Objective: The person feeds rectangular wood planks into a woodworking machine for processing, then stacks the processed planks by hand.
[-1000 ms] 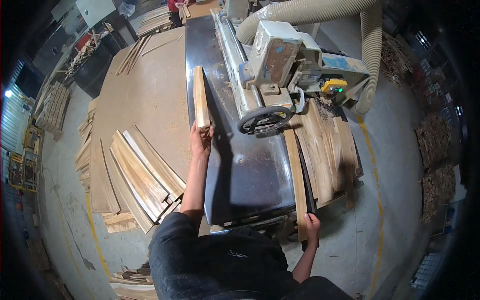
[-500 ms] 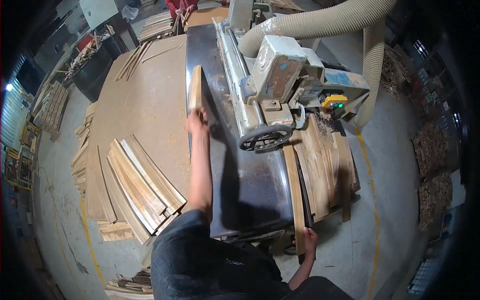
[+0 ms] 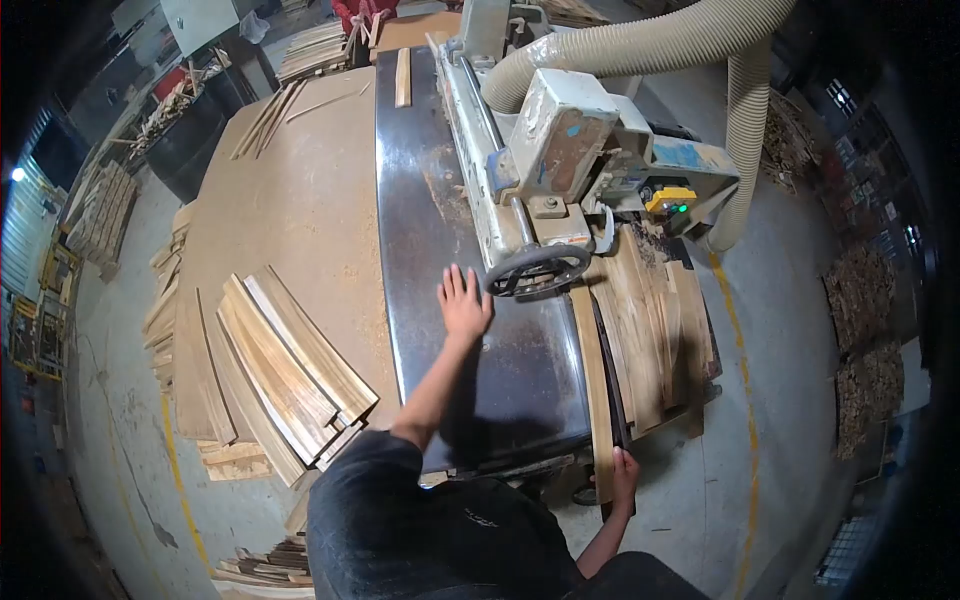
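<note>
My left hand (image 3: 465, 308) is open, fingers spread, over the dark metal machine table (image 3: 420, 250) with nothing in it. Close to its right is the black handwheel (image 3: 540, 270) of a white woodworking machine (image 3: 560, 140). At the lower right, my right hand (image 3: 623, 482) grips the near end of a long wooden strip (image 3: 592, 385), whose far end reaches under the machine beside the handwheel. A short wooden board (image 3: 403, 78) lies by itself at the far end of the metal table.
Several curved boards (image 3: 285, 360) lie stacked on the brown side table (image 3: 300, 190) to my left. More planks (image 3: 640, 330) lie right of the strip. A ribbed hose (image 3: 640, 45) arches overhead. Another person in a red sleeve (image 3: 362, 15) stands at the far end.
My left hand has let go of the short board and come back right and nearer. The board has slid away to the table's far end. My right hand stays on the strip.
</note>
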Demonstrator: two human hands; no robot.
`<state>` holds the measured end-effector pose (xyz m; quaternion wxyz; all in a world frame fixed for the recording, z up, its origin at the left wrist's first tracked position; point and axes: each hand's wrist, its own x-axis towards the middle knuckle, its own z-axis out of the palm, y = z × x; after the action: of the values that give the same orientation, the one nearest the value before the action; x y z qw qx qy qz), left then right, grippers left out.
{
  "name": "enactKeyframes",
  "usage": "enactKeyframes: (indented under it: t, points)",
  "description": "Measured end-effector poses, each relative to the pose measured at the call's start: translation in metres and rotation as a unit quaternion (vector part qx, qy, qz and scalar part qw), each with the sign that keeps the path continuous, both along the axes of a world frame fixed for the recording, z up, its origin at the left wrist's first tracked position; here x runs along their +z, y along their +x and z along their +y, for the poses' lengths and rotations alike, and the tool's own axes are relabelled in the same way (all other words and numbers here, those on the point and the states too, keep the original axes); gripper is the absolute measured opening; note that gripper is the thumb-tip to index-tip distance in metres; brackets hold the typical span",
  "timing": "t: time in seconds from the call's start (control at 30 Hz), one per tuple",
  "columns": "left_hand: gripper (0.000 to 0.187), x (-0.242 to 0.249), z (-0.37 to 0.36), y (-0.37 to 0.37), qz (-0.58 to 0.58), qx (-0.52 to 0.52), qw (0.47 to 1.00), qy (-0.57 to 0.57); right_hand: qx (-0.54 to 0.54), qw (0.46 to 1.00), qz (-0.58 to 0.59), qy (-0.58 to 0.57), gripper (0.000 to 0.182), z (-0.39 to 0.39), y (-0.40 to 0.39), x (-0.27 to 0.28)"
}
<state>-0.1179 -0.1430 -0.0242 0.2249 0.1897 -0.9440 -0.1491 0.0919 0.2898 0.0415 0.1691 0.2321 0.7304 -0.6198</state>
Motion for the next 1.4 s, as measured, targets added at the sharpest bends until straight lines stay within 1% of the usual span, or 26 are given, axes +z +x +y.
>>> enactKeyframes:
  t: [0.03,0.1,0.13,0.2,0.3,0.33,0.37,0.43,0.47,0.5,0.57,0.63,0.7,0.77,0.83,0.9,0.93,1.03,1.07,1.1,1.17,1.2,1.23,1.27,1.33,1.4]
  points:
    - [0.056,0.0,0.015,0.021,0.026,-0.004,1.0,0.007,0.001,1.0,-0.004,-0.002,0.035,0.001,0.003,-0.002]
    - [0.055,-0.002,0.043,0.058,0.024,-0.019,0.999,0.017,0.115,0.989,0.02,0.09,0.036,0.008,0.002,-0.006]
    - [0.055,0.003,0.054,0.075,0.013,-0.041,0.999,0.017,0.121,0.988,0.021,0.09,0.036,0.001,0.002,-0.002]
    - [0.054,0.008,0.069,0.099,0.007,-0.077,0.997,0.021,0.11,0.968,0.119,0.193,0.038,-0.023,0.008,0.014]
    - [0.051,0.01,0.072,0.111,-0.01,-0.136,0.991,0.015,0.116,0.947,0.126,0.271,0.039,-0.027,0.023,-0.01]
    - [0.051,0.007,0.069,0.11,-0.01,-0.153,0.988,0.027,0.132,0.962,0.085,0.224,0.043,-0.042,0.026,0.015]
    - [0.051,0.007,0.064,0.11,-0.01,-0.171,0.984,0.038,0.135,0.962,0.085,0.219,0.043,-0.05,0.033,0.019]
    - [0.048,0.007,0.05,0.113,-0.016,-0.186,0.982,0.039,0.163,0.978,0.083,0.101,0.057,-0.057,0.05,0.022]
    - [0.048,0.005,0.042,0.114,-0.013,-0.148,0.988,0.042,0.198,0.974,0.019,0.104,0.073,-0.054,0.055,0.027]
    - [0.047,0.001,0.035,0.115,-0.01,-0.108,0.993,0.047,0.2,0.974,0.02,0.107,0.073,-0.051,0.06,0.033]
    - [0.047,0.007,0.018,0.123,0.004,-0.049,0.998,0.037,0.226,0.935,-0.152,0.225,0.075,-0.056,0.068,0.053]
    - [0.047,0.008,-0.002,0.134,0.026,0.05,0.998,0.027,0.269,0.92,-0.158,0.237,0.078,-0.04,0.072,0.037]
    - [0.049,0.014,-0.013,0.146,0.0,0.062,0.998,0.034,0.316,0.902,-0.162,0.247,0.082,-0.026,0.069,0.015]
    - [0.051,0.012,-0.017,0.154,-0.013,0.044,0.999,0.02,0.315,0.916,-0.197,0.153,0.085,-0.016,0.063,-0.019]
    - [0.051,0.012,-0.018,0.154,-0.019,0.043,0.999,0.027,0.339,0.907,-0.203,0.145,0.088,-0.019,0.048,-0.037]
    - [0.051,0.014,-0.018,0.153,-0.021,0.041,0.998,0.037,0.467,0.813,-0.302,0.175,0.085,-0.04,0.02,-0.026]
    - [0.051,0.015,-0.018,0.152,-0.031,0.044,0.998,0.04,0.468,0.784,-0.371,0.172,0.085,-0.065,0.009,-0.008]
    - [0.05,0.012,-0.018,0.151,-0.058,0.048,0.996,0.056,0.57,0.761,-0.288,0.111,0.083,-0.036,0.012,-0.127]
    - [0.052,0.01,-0.021,0.153,-0.077,0.04,0.995,0.056,0.6,0.747,-0.249,0.137,0.071,-0.067,-0.005,-0.093]
    - [0.053,0.008,-0.022,0.154,-0.096,0.031,0.993,0.057,0.605,0.744,-0.247,0.138,0.071,-0.095,-0.021,-0.078]
    - [0.056,0.004,-0.021,0.153,-0.11,0.032,0.99,0.082,0.545,0.796,-0.243,0.1,0.047,-0.139,-0.049,-0.054]
    - [0.058,0.002,-0.02,0.152,-0.101,0.039,0.99,0.088,0.481,0.849,-0.217,0.039,0.03,-0.176,-0.062,-0.016]
    - [0.059,0.0,-0.02,0.152,-0.092,0.044,0.99,0.092,0.434,0.884,-0.148,-0.09,0.024,-0.188,-0.07,-0.033]
    - [0.059,-0.003,-0.019,0.151,-0.1,0.046,0.99,0.084,0.45,0.881,-0.063,-0.132,0.022,-0.204,-0.084,-0.045]
    - [0.06,-0.005,-0.017,0.15,-0.099,0.054,0.99,0.089,0.34,0.91,-0.092,-0.216,0.03,-0.272,-0.105,0.028]
    - [0.062,-0.008,-0.019,0.149,-0.102,0.058,0.989,0.088,0.246,0.897,-0.125,-0.345,0.035,-0.307,-0.125,0.016]
